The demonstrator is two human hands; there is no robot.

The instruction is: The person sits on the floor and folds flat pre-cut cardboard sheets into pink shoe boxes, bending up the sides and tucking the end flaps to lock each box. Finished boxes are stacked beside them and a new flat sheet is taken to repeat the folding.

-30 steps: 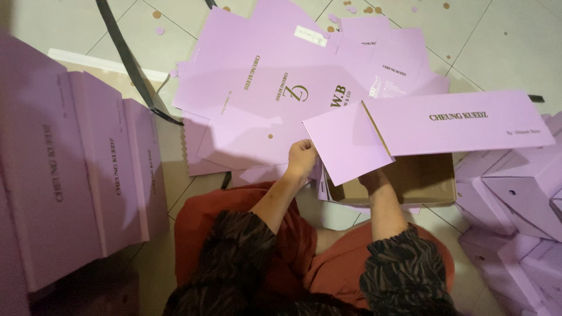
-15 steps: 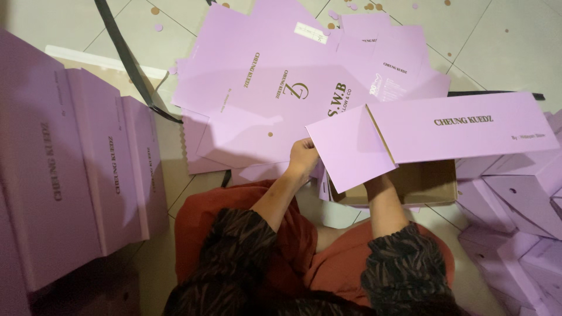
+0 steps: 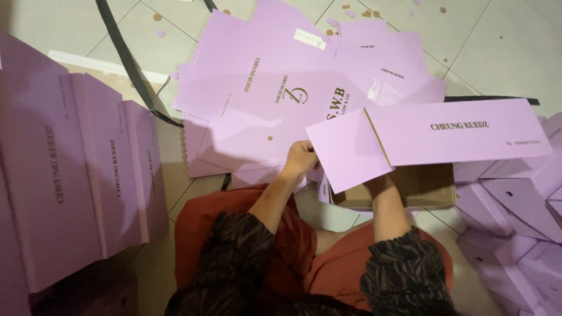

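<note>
Here both hands grip the lilac box blank (image 3: 421, 143), left hand (image 3: 300, 159) at its near-left edge, right hand (image 3: 379, 186) beneath.

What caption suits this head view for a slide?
Seated on a tiled floor, a person's left hand and right hand hold a flat lilac carton blank above a heap of similar sheets.

We look steeply down from one head camera, close above our lap at frame bottom, onto the tiled floor (image 3: 503, 52) ahead.
</note>
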